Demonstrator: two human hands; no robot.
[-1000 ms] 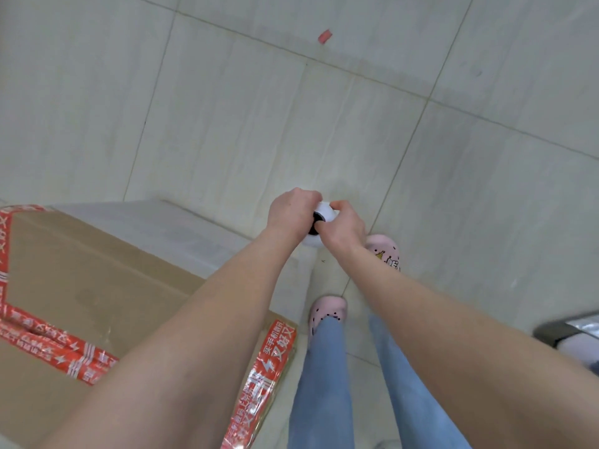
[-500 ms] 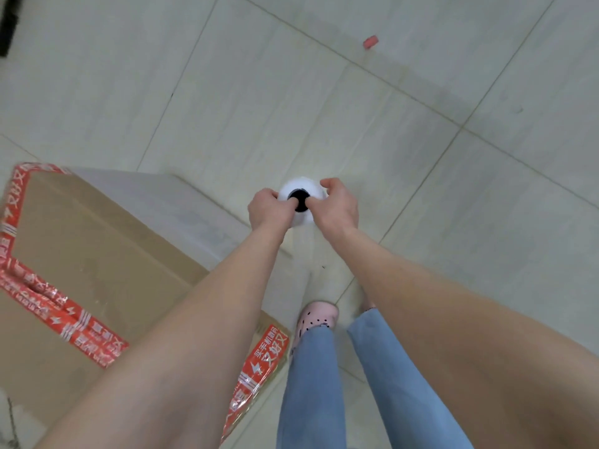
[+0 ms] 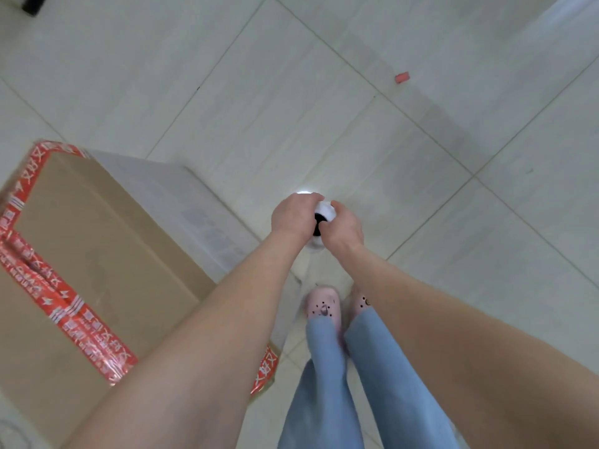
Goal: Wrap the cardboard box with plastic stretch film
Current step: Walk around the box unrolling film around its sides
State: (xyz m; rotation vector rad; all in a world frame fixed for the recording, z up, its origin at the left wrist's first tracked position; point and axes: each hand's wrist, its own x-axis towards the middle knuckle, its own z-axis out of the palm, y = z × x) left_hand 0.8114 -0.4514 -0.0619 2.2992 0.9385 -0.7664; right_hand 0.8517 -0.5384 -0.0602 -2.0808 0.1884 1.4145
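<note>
A large cardboard box [image 3: 97,241] with red printed tape stands on the floor at the left. Its side facing me is covered by a sheet of clear stretch film [image 3: 194,205] that runs to the roll. The white film roll [image 3: 324,211] is held upright in front of me, its dark core hole showing on top. My left hand [image 3: 293,217] grips the roll's top from the left, and my right hand [image 3: 342,230] grips it from the right. The lower part of the roll is hidden under my hands.
Pale floor tiles [image 3: 324,92] spread all around. My feet in pink shoes [image 3: 322,306] stand just right of the box corner. A small red scrap [image 3: 402,77] lies on the floor at the far right. A dark object [image 3: 34,3] shows at the top left edge.
The view has swung round the box: the box now sits further left and the red scrap further right. Both hands keep their hold on the roll, with the film drawn along the box's side.
</note>
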